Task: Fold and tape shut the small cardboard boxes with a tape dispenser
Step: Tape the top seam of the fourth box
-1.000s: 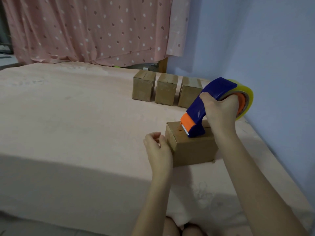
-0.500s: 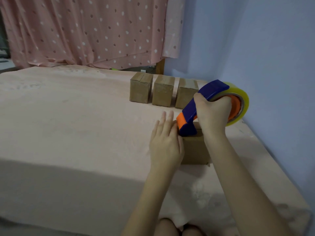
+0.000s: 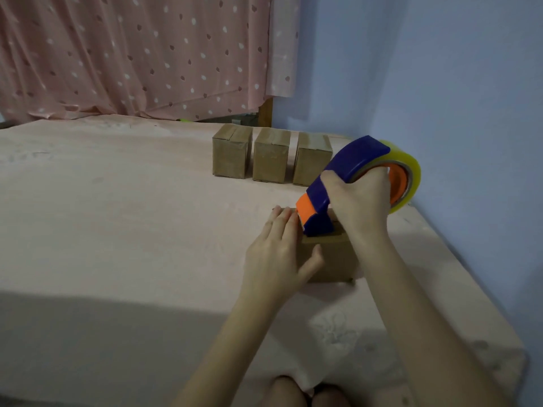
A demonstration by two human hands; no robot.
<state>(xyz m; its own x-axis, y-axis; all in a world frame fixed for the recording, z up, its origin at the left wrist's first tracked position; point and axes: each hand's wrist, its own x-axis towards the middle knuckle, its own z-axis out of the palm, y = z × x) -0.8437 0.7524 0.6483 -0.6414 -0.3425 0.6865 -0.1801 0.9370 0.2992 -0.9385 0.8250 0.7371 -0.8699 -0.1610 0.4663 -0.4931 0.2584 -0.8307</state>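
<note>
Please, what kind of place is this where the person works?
Probably a bedroom at home, not a workshop. The person tapes the cardboard box on what looks like a bed with a pink sheet, a dotted pink curtain hangs behind, and a plain blue wall stands alongside.

near box (image 3: 332, 259): brown, upright, top probably closed | tape dispenser (image 3: 349, 177): blue-orange, tilted on top | 3 boxes (image 3: 271, 155): rowed behind

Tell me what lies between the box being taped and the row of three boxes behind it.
In the head view, only bare pink bedsheet lies between the near box and the three boxes.
</note>
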